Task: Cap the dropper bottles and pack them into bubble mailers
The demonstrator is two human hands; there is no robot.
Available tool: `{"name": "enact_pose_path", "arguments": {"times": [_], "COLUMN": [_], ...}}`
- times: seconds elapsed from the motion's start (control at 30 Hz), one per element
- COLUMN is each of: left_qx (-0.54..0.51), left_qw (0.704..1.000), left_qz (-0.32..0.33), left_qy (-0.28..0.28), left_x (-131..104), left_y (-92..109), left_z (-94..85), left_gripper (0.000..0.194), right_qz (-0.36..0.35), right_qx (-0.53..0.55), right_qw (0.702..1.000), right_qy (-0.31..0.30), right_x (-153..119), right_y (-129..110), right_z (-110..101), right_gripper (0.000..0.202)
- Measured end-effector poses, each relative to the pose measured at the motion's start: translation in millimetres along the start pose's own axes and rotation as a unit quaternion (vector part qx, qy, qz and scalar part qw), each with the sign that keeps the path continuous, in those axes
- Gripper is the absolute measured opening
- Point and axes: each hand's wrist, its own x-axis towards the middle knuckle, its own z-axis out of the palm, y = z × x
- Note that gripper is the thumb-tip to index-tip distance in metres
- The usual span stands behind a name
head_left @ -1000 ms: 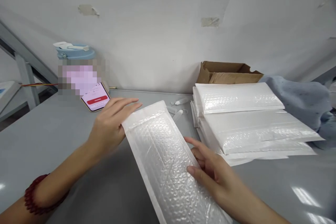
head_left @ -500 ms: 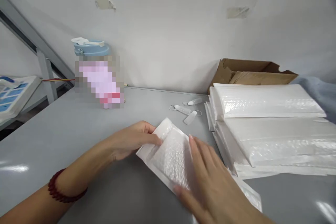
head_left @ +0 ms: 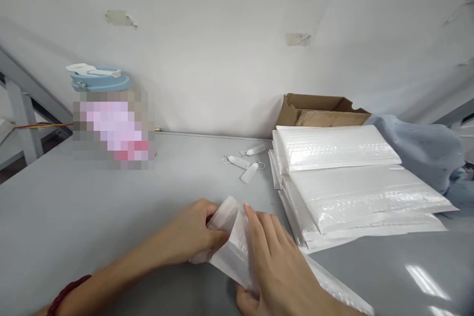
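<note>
A white bubble mailer (head_left: 237,252) is held between my two hands, its near end bent and its far part running under my right forearm. My left hand (head_left: 202,232) pinches its left edge, thumb on top and fingers partly hidden behind. My right hand (head_left: 272,256) grips the mailer from the right, fingers along its upper side and thumb at the lower edge. Beyond the hands lie several small white tags with loops (head_left: 249,173). To the right rises a stack of white bubble mailers (head_left: 344,182).
An open cardboard box (head_left: 329,117) stands behind the stack, with blue-grey cloth (head_left: 414,148) beside it. At the back left are a light-blue lidded container (head_left: 101,80) and a blurred pink item (head_left: 114,126). A metal frame (head_left: 25,121) stands at the left edge.
The view has swung right. The mailer, flatter before, is now bent, with a fold opened near my left thumb. My right hand has wrapped further around its side.
</note>
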Motion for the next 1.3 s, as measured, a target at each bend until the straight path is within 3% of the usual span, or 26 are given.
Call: {"name": "enact_pose_path", "arguments": {"times": [0.13,0.27,0.3,0.47,0.57,0.67,0.73,0.87,1.03,1.2,1.3], "left_qx": [0.077,0.212,0.226,0.250,0.231,0.195,0.132,0.052,0.017,-0.024,-0.038], "left_qw": [0.996,0.947,0.938,0.919,0.926,0.941,0.962,0.988,0.998,0.996,0.996], "left_qz": [0.047,0.132,0.142,0.162,0.163,0.164,0.161,0.072,0.058,0.063,0.067], "left_qy": [0.021,0.200,0.219,0.257,0.249,0.223,0.176,0.123,0.026,0.060,0.035], "left_x": [7.2,31.9,41.4,84.1,81.5,53.2,29.0,-4.2,-4.8,1.4,-0.6], "left_y": [4.7,22.2,27.2,42.6,42.9,41.9,41.2,36.1,25.9,22.8,23.5], "left_z": [-9.4,-21.2,-21.4,-9.3,-5.1,-9.6,-15.8,-25.6,-24.2,-21.6,-26.2], "left_gripper": [0.025,0.038,0.036,0.031,0.026,0.028,0.027,0.031,0.037,0.033,0.031], "right_qz": [0.009,0.027,0.030,0.078,0.114,0.132,0.132,0.127,0.112,0.122,0.107], "right_qx": [0.023,0.044,0.051,0.098,0.133,0.158,0.168,0.168,0.172,0.179,0.175], "right_qw": [1.000,0.999,0.998,0.989,0.978,0.973,0.973,0.977,0.979,0.976,0.979], "right_qy": [0.015,-0.001,-0.013,-0.082,-0.110,-0.104,-0.088,-0.044,-0.010,-0.004,-0.003], "right_x": [-6.2,-11.8,-12.8,-14.2,-13.1,-12.1,-12.0,-13.0,-13.7,-11.4,-10.9], "right_y": [6.4,10.3,10.8,11.6,11.0,10.6,10.7,11.0,11.8,12.3,11.6], "right_z": [-4.6,-8.8,-9.7,-13.5,-16.9,-19.6,-19.8,-17.1,-13.9,-14.2,-14.0], "right_gripper": [0.100,0.092,0.090,0.089,0.089,0.090,0.091,0.090,0.089,0.084,0.085]}}
